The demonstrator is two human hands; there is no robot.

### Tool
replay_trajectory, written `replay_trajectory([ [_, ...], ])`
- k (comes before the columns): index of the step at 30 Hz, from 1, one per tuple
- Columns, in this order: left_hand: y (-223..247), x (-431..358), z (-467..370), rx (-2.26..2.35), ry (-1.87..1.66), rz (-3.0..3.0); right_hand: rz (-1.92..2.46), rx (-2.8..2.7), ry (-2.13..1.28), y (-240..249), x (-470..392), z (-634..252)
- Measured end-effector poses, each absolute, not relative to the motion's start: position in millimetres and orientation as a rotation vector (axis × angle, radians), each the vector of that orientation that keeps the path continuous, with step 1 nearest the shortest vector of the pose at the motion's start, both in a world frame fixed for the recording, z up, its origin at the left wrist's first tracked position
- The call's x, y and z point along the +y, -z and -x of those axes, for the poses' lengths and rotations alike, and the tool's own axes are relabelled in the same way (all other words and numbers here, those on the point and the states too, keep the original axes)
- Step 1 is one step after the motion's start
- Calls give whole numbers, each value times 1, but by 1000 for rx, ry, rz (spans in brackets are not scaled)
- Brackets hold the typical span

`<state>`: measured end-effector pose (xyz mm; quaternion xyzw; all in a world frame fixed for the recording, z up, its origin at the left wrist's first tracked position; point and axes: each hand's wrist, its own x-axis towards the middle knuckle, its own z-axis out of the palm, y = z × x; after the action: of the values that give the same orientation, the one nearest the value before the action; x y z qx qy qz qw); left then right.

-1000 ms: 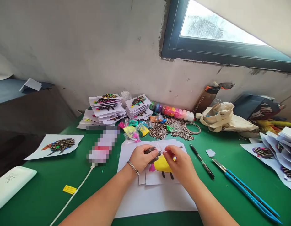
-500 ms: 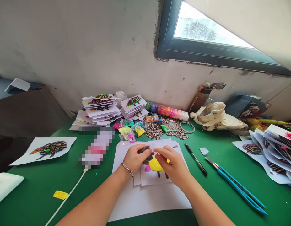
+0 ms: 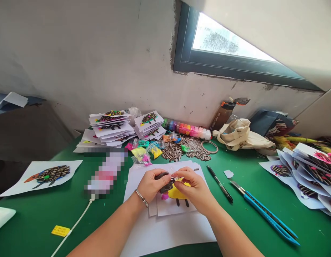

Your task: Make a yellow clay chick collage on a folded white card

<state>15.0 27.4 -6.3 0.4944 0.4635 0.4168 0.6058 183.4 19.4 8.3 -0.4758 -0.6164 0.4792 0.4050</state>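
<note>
My left hand (image 3: 152, 182) is closed on a lump of black modelling clay (image 3: 167, 186), held just above the paper. My right hand (image 3: 190, 185) is pinched against the clay's right side, and what its fingertips grip is too small to make out. Below both hands lies a white sheet (image 3: 167, 210) with a yellow clay body (image 3: 178, 192), a pink patch (image 3: 164, 196) and dark legs. My fingers partly cover this picture. Larger white paper (image 3: 165, 235) lies beneath it.
Sunflower seeds (image 3: 172, 150), bagged coloured clay (image 3: 140, 153) and a tape ring (image 3: 209, 147) lie behind. A pen (image 3: 220, 184) and a blue utility knife (image 3: 264, 214), blade exposed, lie right. Finished seed pictures are stacked left (image 3: 109, 128) and right (image 3: 310, 175). A white cable (image 3: 76, 225) runs left.
My right fingers have come in against the clay and closed with the left fingertips. The camera view has shifted slightly, moving the table items a little left and down.
</note>
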Motion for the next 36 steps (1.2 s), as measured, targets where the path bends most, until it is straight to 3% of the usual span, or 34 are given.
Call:
replay_trajectory([
  [36, 7, 27, -15, 1038, -909, -1170, 1173, -1627, -1352, -12, 21, -194],
])
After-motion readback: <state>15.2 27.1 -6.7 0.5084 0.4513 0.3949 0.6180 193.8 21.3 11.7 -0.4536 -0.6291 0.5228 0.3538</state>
